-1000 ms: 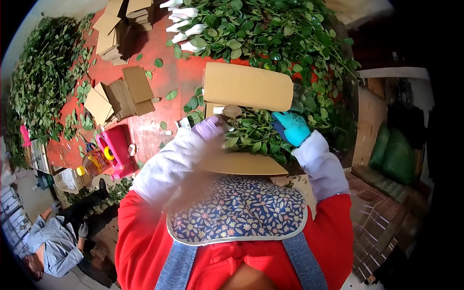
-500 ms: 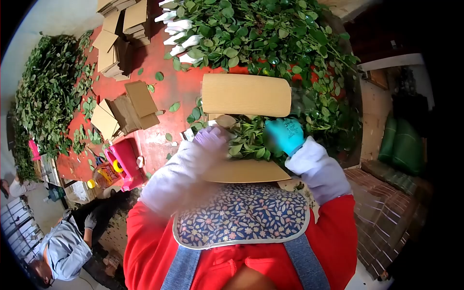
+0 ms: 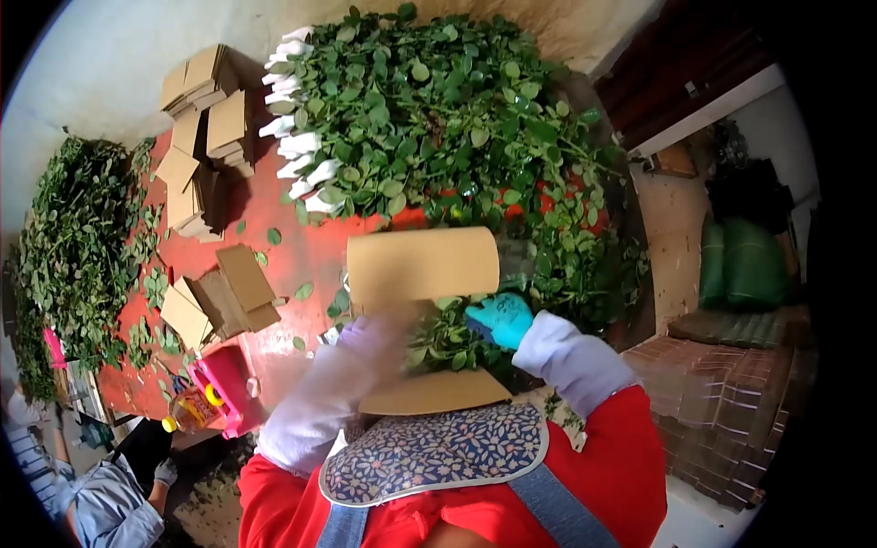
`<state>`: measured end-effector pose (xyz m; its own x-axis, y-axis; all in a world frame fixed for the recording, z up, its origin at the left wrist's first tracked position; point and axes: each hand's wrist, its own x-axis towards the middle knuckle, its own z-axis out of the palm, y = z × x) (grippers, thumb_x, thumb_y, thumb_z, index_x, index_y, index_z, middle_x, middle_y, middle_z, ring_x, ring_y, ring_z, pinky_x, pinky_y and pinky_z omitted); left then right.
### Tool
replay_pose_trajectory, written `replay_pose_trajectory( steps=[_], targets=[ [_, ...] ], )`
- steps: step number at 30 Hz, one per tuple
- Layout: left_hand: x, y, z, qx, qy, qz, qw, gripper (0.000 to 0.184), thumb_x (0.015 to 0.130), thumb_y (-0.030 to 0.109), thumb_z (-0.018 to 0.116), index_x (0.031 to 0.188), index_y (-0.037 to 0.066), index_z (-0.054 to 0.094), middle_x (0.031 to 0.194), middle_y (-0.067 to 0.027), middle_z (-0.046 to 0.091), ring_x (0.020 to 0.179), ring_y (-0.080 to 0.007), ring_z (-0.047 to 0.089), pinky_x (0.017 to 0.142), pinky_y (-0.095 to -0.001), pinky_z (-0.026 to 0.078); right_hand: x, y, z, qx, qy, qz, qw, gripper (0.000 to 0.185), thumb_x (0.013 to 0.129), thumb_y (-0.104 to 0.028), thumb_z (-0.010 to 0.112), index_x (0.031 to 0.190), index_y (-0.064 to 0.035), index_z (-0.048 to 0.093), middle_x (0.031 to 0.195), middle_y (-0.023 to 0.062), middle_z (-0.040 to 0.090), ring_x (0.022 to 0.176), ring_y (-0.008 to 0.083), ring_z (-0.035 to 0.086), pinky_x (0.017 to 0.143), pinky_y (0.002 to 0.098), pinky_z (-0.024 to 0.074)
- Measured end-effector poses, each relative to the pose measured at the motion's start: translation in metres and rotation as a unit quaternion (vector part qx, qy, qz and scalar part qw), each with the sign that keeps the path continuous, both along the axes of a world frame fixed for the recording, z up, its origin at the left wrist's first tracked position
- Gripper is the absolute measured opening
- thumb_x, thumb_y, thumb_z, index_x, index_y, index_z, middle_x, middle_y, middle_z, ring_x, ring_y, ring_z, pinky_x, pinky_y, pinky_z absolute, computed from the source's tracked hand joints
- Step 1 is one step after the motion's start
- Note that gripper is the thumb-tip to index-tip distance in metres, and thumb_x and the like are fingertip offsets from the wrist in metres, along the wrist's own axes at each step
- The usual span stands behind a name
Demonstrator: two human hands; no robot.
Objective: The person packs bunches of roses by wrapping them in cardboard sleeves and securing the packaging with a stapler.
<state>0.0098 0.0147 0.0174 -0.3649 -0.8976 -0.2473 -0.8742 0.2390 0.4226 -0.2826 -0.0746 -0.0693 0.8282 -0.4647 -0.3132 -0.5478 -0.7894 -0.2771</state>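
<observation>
My left hand [image 3: 367,334], in a purple glove, is smeared by motion at the left end of a bunch of leafy rose-like stems [image 3: 440,342]; its fingers cannot be made out. At the right side of the bunch, my right hand [image 3: 501,321] in a teal glove is closed round the stems. Corrugated cardboard [image 3: 422,260] lies just beyond both hands, its ribbed side up. Another cardboard piece [image 3: 438,391] shows on the near side of the stems, by my floral apron [image 3: 438,457].
Leafy bunches with white-wrapped heads [image 3: 306,169] lie at the back of the red table [image 3: 297,260]. Stacked cardboard [image 3: 228,128], a pink jug [image 3: 224,388] and a yellow-capped bottle [image 3: 192,411] stand left. A co-worker [image 3: 114,511] is at lower left.
The view has shifted, so the table and stems sit lower and further left in the frame. My left hand stays blurred; my right hand remains at the stems.
</observation>
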Motion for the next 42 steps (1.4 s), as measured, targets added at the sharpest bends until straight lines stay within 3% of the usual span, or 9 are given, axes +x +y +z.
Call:
replay_pose_trajectory(
  steps=[6, 10, 14, 20, 25, 30, 32, 38, 42],
  targets=[
    [0.008, -0.005, -0.035, -0.016, 0.029, 0.015, 0.999, 0.046, 0.070, 0.037, 0.072, 0.112, 0.020, 0.063, 0.112, -0.0086, 0.057, 0.094, -0.0305, 0.057, 0.081, -0.0441, 0.048, -0.006, -0.054, 0.103, 0.100, -0.059, -0.002, 0.993, 0.027, 0.088, -0.028, 0.061, 0.112, -0.0158, 0.064, 0.098, 0.0116, 0.068, 0.091, 0.0309, 0.065, 0.086, 0.0388, 0.0501],
    [0.004, -0.009, -0.035, -0.028, 0.038, 0.016, 0.999, 0.045, 0.071, 0.037, 0.072, 0.111, 0.018, 0.063, 0.112, -0.0099, 0.058, 0.094, -0.0309, 0.058, 0.081, -0.0436, 0.048, 0.045, -0.132, 0.207, 0.054, -0.164, -0.214, 0.961, 0.025, 0.083, -0.023, 0.067, 0.106, -0.0108, 0.066, 0.097, 0.0100, 0.069, 0.090, 0.0275, 0.066, 0.080, 0.0368, 0.0521],
    [0.007, -0.014, -0.040, -0.045, 0.041, 0.018, 0.998, 0.045, 0.072, 0.037, 0.072, 0.111, 0.017, 0.064, 0.111, -0.0112, 0.058, 0.094, -0.0312, 0.059, 0.081, -0.0431, 0.049, 0.127, -0.276, 0.164, -0.336, -0.270, -0.040, 0.901, 0.018, 0.085, -0.014, 0.064, 0.101, -0.0057, 0.066, 0.098, 0.0141, 0.067, 0.088, 0.0303, 0.064, 0.074, 0.0405, 0.0504],
    [0.018, 0.011, -0.064, -0.047, 0.054, 0.005, 0.997, 0.044, 0.073, 0.038, 0.073, 0.109, 0.014, 0.065, 0.111, -0.0131, 0.059, 0.093, -0.0317, 0.060, 0.081, -0.0422, 0.050, 0.159, -0.370, 0.081, -0.096, 0.171, -0.293, 0.936, 0.033, 0.084, -0.036, 0.057, 0.110, -0.0184, 0.068, 0.119, 0.0152, 0.062, 0.106, 0.0343, 0.060, 0.089, 0.0448, 0.0476],
    [0.015, 0.012, -0.073, -0.042, 0.078, 0.015, 0.996, 0.043, 0.074, 0.038, 0.072, 0.109, 0.013, 0.064, 0.110, -0.0139, 0.059, 0.093, -0.0320, 0.061, 0.080, -0.0420, 0.050, 0.124, -0.320, 0.131, -0.238, -0.040, -0.171, 0.955, 0.032, 0.089, -0.035, 0.057, 0.111, -0.0130, 0.064, 0.093, 0.0144, 0.066, 0.085, 0.0302, 0.063, 0.074, 0.0412, 0.0512],
    [0.012, 0.005, -0.068, -0.042, 0.078, 0.019, 0.996, 0.043, 0.076, 0.037, 0.070, 0.110, 0.013, 0.064, 0.109, -0.0140, 0.060, 0.092, -0.0321, 0.061, 0.080, -0.0419, 0.050, 0.116, -0.291, 0.164, -0.303, -0.241, -0.192, 0.901, 0.022, 0.093, -0.012, 0.049, 0.113, -0.0074, 0.058, 0.104, 0.0164, 0.061, 0.084, 0.0296, 0.062, 0.074, 0.0406, 0.0514],
    [0.010, 0.004, -0.067, -0.041, 0.074, 0.014, 0.996, 0.042, 0.076, 0.036, 0.070, 0.111, 0.013, 0.063, 0.109, -0.0141, 0.060, 0.092, -0.0321, 0.061, 0.080, -0.0419, 0.050, 0.114, -0.297, 0.160, -0.364, -0.001, -0.159, 0.918, 0.025, 0.089, -0.007, 0.050, 0.113, -0.0064, 0.057, 0.111, 0.0176, 0.059, 0.093, 0.0325, 0.061, 0.080, 0.0404, 0.0504],
    [0.010, 0.004, -0.069, -0.037, 0.086, 0.021, 0.995, 0.042, 0.077, 0.035, 0.068, 0.112, 0.012, 0.062, 0.108, -0.0143, 0.060, 0.091, -0.0322, 0.062, 0.079, -0.0419, 0.050, 0.078, -0.320, 0.170, -0.321, -0.359, -0.242, 0.842, 0.031, 0.075, 0.000, 0.060, 0.104, -0.0096, 0.057, 0.102, 0.0189, 0.060, 0.094, 0.0402, 0.058, 0.077, 0.0466, 0.0469],
    [0.009, 0.006, -0.070, -0.035, 0.091, 0.026, 0.995, 0.041, 0.078, 0.035, 0.066, 0.112, 0.012, 0.062, 0.108, -0.0144, 0.061, 0.091, -0.0323, 0.062, 0.078, -0.0418, 0.050, 0.076, -0.314, 0.244, -0.396, -0.160, -0.311, 0.849, 0.026, 0.081, -0.003, 0.058, 0.107, -0.0014, 0.060, 0.100, 0.0095, 0.065, 0.088, 0.0232, 0.061, 0.080, 0.0384, 0.0486]
  ],
)
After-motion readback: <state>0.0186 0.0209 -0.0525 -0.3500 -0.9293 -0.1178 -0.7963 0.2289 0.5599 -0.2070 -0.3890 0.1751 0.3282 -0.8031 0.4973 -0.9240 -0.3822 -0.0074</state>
